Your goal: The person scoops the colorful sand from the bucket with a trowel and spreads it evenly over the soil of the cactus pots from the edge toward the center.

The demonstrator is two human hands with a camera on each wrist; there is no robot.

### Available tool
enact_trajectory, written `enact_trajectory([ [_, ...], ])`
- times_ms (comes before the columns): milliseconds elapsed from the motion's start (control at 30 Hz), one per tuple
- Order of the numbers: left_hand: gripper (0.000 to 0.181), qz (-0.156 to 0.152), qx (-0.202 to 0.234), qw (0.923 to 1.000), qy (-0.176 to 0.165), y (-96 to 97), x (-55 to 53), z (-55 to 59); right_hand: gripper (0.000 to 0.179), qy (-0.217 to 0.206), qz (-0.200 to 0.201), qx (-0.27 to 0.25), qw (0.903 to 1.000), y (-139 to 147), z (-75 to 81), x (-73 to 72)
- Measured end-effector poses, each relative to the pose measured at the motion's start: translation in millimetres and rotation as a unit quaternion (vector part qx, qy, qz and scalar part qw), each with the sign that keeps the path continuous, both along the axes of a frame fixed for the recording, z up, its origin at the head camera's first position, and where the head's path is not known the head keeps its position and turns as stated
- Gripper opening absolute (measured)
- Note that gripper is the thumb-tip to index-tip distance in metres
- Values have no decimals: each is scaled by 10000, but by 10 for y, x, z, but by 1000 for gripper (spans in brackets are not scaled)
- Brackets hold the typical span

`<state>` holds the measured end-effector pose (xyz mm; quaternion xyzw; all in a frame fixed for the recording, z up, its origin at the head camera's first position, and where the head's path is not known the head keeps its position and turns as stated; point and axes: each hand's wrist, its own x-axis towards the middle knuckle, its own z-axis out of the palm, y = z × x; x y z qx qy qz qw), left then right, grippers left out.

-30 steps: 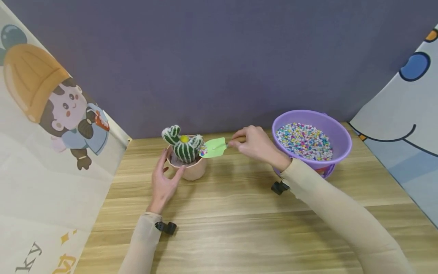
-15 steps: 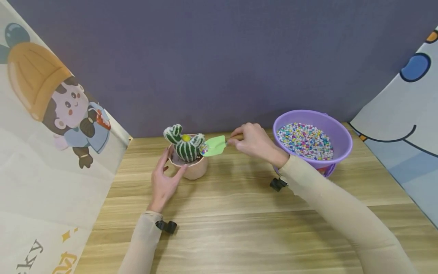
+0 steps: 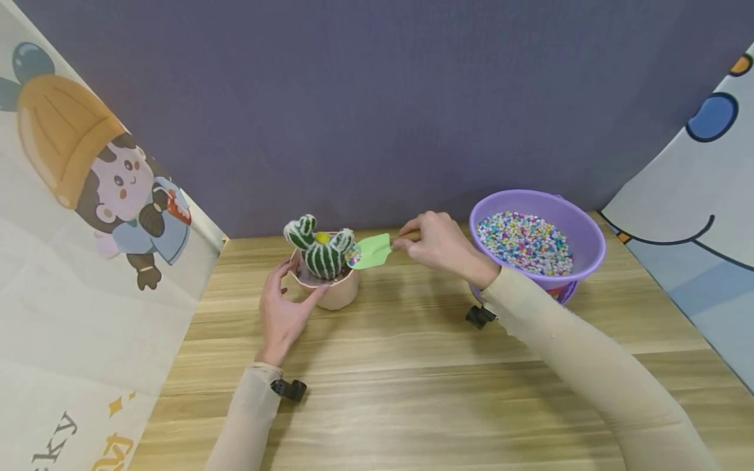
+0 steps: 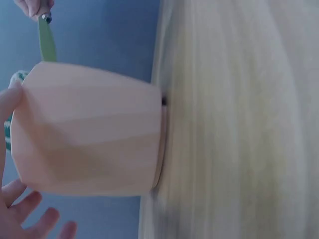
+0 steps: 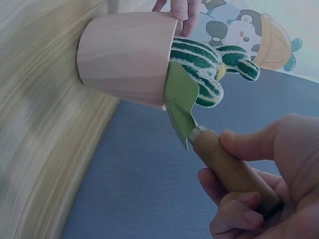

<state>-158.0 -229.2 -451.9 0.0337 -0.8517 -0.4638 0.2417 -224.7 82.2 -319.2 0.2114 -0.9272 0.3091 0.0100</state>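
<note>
A pink flower pot (image 3: 338, 297) with a green-and-white plush cactus (image 3: 323, 260) in it stands on the wooden table. My left hand (image 3: 283, 320) grips the pot's rim, thumb at the front and index finger at the left side; its other fingers spread free in the left wrist view. With my right hand (image 3: 438, 245) I hold a small garden trowel (image 3: 372, 252) by its wooden handle (image 5: 232, 172). The trowel's green blade lies over the pot's right rim, tip beside the cactus. Colourful beads (image 3: 354, 256) sit at that tip. Grey filling shows inside the pot.
To the right stands a purple bucket (image 3: 583, 235) holding many colourful beads (image 3: 524, 242), right beside my right forearm. A dark blue panel (image 3: 377, 111) rises behind the table (image 3: 400, 392). Printed panels (image 3: 76, 314) flank both sides.
Slight shifts only: the pot and trowel sit a little farther right in the view than a second ago. Beads still rest at the trowel's tip, and both hands keep their hold.
</note>
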Motion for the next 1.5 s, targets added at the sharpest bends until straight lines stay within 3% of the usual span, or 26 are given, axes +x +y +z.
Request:
enact_trajectory([
  [133, 92, -540, -77, 9984, -153, -99, -46, 34, 26, -38, 19, -9, 10000, 4, 9, 1],
  [267, 95, -1239, -311, 9911, -388, -219, -115, 65, 24, -107, 23, -25, 9999, 5, 7, -3],
  [433, 97, -1551, -462, 9856, -482, -293, -169, 88, 23, -200, 20, -56, 9998, 6, 11, 3],
  [667, 95, -1500, -364, 9869, -464, -293, -150, 85, 24, -302, -20, -65, 9995, 4, 22, 12],
  [1033, 97, -1138, -301, 9920, -449, -244, -138, 19, 28, -187, -98, 48, 9998, 13, 51, 2],
  [1500, 96, -763, -303, 9961, -339, -168, -108, 22, 32, -135, -47, 112, 9998, -11, 88, 40],
])
